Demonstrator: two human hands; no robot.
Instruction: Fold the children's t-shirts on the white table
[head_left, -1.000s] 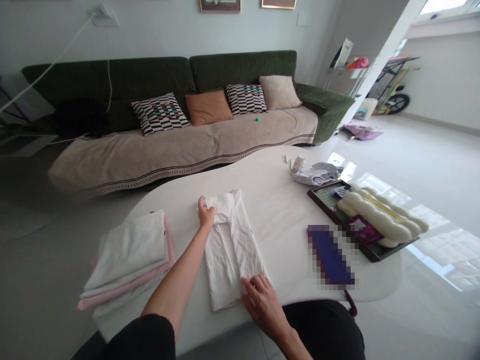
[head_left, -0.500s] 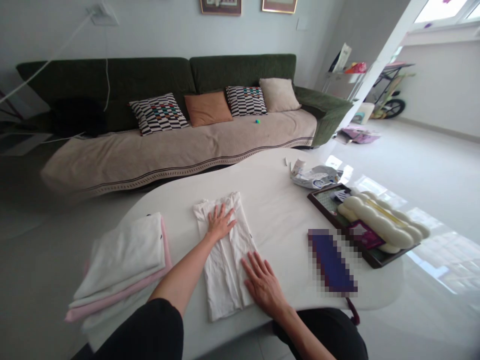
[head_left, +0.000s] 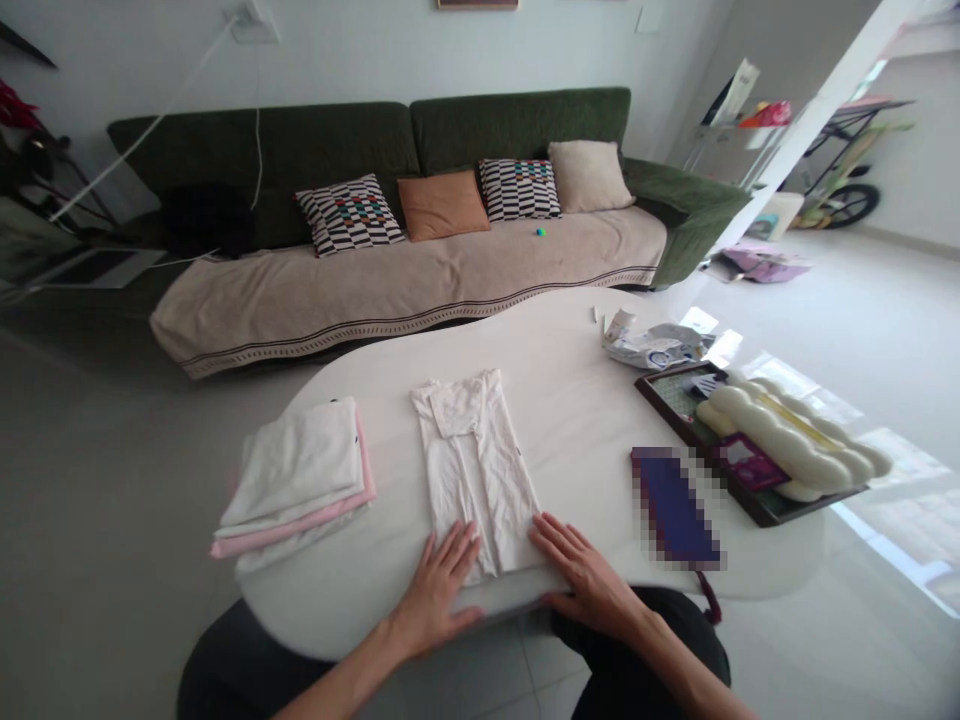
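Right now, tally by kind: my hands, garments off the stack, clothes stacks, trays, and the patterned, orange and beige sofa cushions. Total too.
Hands, left and right: 2
White garment: 1
Clothes stack: 1
Tray: 1
Patterned cushions: 2
Orange cushion: 1
Beige cushion: 1
Total: 9

Folded white fabric garment (head_left: 505, 470) lies on rounded white table (head_left: 559, 370); bare left hand (head_left: 439, 590) flat at its 7 o'clock, bare right hand (head_left: 589, 580) at 5, white-and-pink folded cloth stack (head_left: 296, 470) at 9.
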